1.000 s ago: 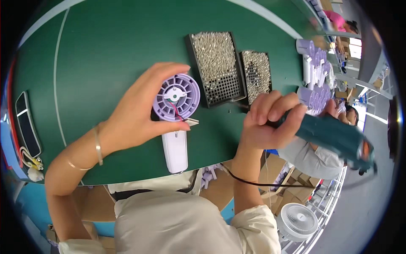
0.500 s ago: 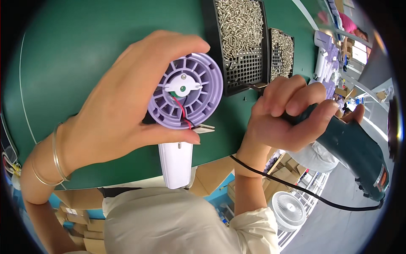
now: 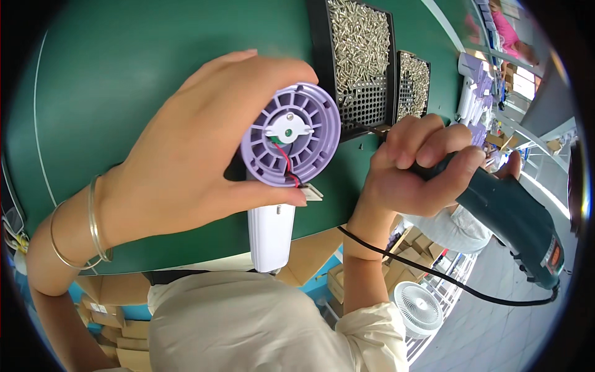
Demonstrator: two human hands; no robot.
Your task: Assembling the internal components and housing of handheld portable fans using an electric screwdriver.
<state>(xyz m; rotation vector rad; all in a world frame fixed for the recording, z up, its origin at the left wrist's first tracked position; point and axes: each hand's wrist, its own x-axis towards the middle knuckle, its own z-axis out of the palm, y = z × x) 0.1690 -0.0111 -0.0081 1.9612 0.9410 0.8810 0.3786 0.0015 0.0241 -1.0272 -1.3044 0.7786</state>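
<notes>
The green desk [image 3: 155,49] ran out of view at twelve o'clock; at three, the right hand [image 3: 424,170] gripped a dark green power screwdriver [image 3: 514,204], its bit [image 3: 375,130] hard to make out. Near the centre, the left hand [image 3: 198,142] wrapped around a lilac-and-white device [image 3: 289,132], hiding its nine-o'clock side, the handle [image 3: 271,239] toward six. At the device's one o'clock lay a black screw tray [image 3: 321,37], top cropped; a red wire's [image 3: 285,160] ends were unclear.

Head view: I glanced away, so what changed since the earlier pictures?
The left hand and purple round part look larger, nearer. The big screw tray sits higher and further right in view. The back end of the power tool has swung lower. Nothing was taken or let go: the left hand still grips that part, the right hand the tool.
</notes>
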